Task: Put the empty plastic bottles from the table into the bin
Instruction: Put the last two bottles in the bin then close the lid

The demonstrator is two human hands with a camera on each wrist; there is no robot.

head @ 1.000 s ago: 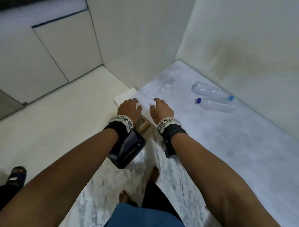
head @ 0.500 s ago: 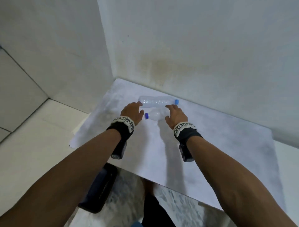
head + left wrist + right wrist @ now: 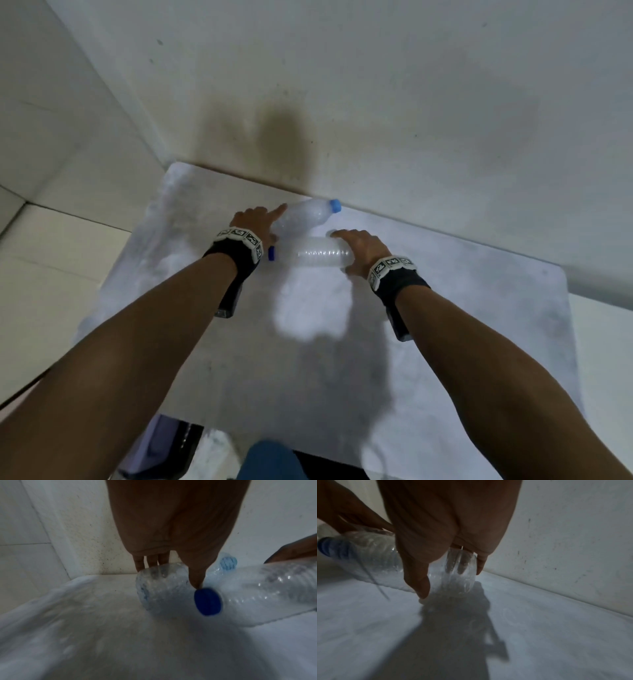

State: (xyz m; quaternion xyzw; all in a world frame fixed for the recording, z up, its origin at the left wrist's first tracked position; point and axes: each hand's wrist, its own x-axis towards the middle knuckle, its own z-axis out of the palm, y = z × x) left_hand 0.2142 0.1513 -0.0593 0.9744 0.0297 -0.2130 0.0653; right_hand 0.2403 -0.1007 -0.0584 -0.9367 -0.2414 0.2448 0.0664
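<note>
— At the table's [image 3: 479, 325] wall side: hands?
— Left hand [image 3: 255, 219] grips the far bottle's [image 3: 305, 214] base; right hand [image 3: 364, 248] grips the near bottle's [image 3: 315, 255] base.
— Bottles?
— Both lying flat, side by side, caps opposed.

A see-through plastic bottle with a light blue cap [image 3: 305, 215] and a see-through ridged plastic bottle with a dark blue cap [image 3: 317, 257] were seen on a white, grey-clouded stone table [image 3: 479, 325]. Black wristbands with black-and-white square patterns [image 3: 239, 245] were worn. A brown stain [image 3: 284, 144] was seen on the white wall.
</note>
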